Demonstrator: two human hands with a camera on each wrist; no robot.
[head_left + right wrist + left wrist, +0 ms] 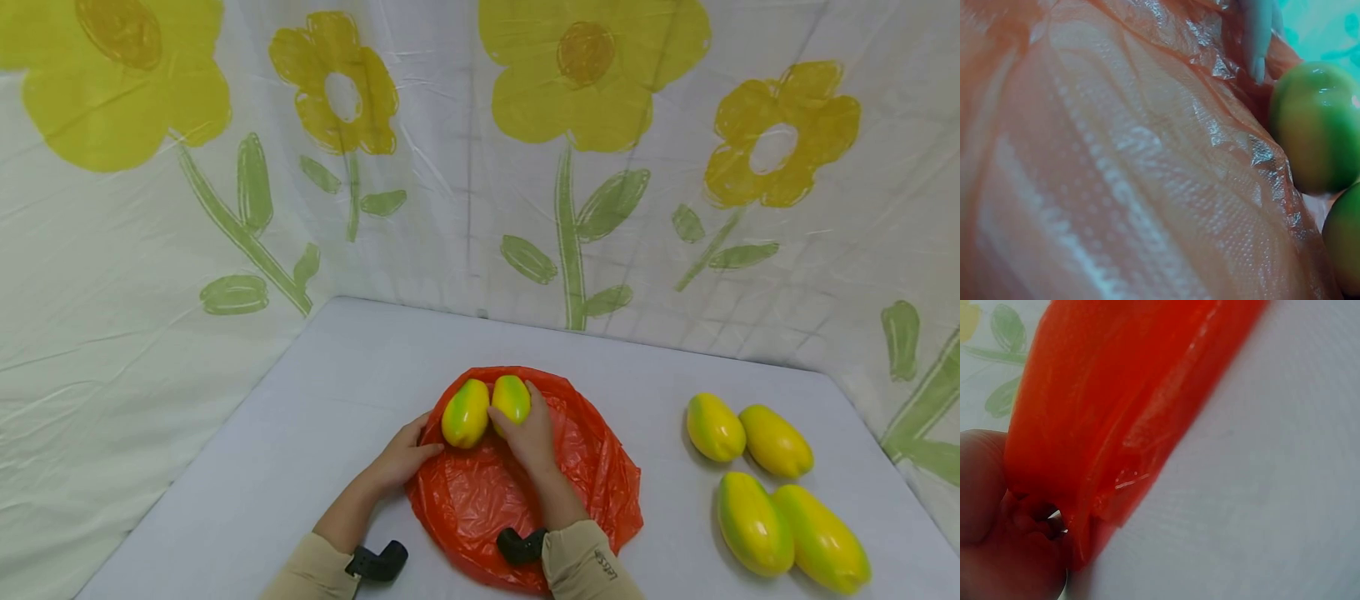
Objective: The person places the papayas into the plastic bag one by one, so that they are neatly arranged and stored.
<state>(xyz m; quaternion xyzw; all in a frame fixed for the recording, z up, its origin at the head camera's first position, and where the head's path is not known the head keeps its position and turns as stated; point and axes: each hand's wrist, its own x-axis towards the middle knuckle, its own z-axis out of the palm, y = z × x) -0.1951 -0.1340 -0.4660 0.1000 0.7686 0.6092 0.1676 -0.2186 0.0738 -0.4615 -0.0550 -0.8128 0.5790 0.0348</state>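
Note:
A red plastic bag (480,500) lies spread open on the table, its rim rolled into a loose ring. My left hand (399,460) holds the bag's left rim, and in the left wrist view the thumb (982,481) lies against the red film. Inside the bag, near its far edge, is a yellow-green mango (465,414). Close beside it, my right hand (534,437) grips a second mango (512,397) between thumb and fingers. Two mangoes also appear at the right edge of the right wrist view, one (1313,131) above the other; bag film fills most of that picture.
Several more mangoes lie right of the bag: a far pair with one mango (715,427) at left, and a nearer pair with another (821,537) at right. The white table (360,350) meets a flower-printed curtain (450,208) behind and at the left.

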